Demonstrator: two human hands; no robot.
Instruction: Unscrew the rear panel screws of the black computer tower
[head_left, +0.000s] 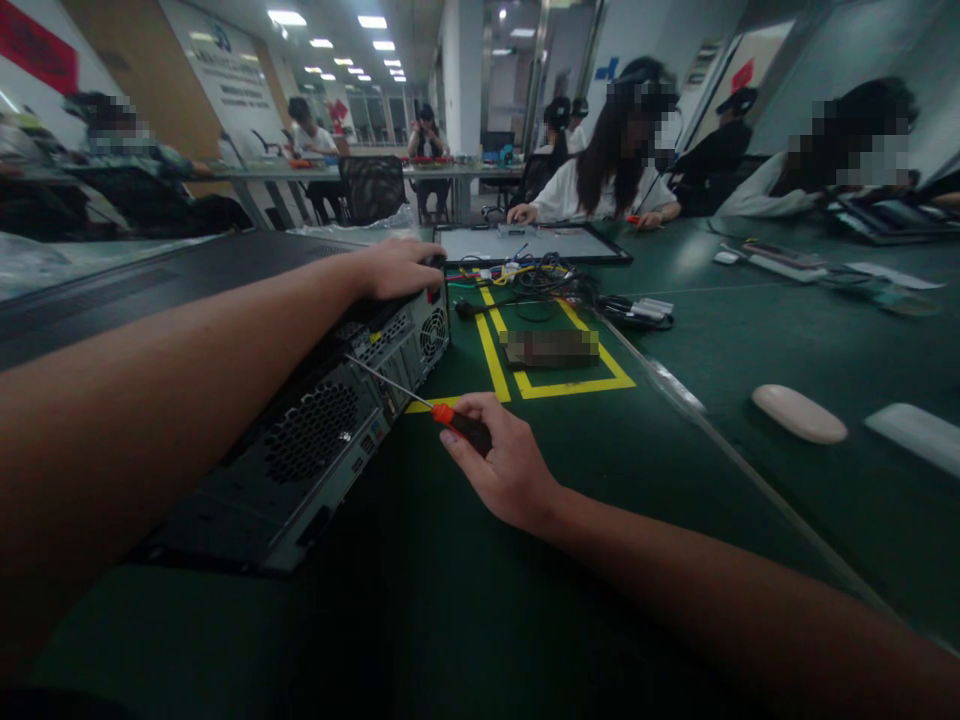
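A black desktop computer case lies on its side at the left, its metal back panel with vents and ports turned toward the right. My left hand is on the case's far upper corner, with fingers bent over the edge and partly hidden. In my right hand is a screwdriver with an orange and black handle, gripped between thumb and fingers. Its long thin shaft points up and left, and the tip meets the back panel near its upper edge; whether it sits in a screw I cannot tell.
Yellow tape marks the green table, with a blurred dark object inside one outline. Tangled cables lie beyond, before a flat panel. A pale oval object is at right. Co-workers sit across the table.
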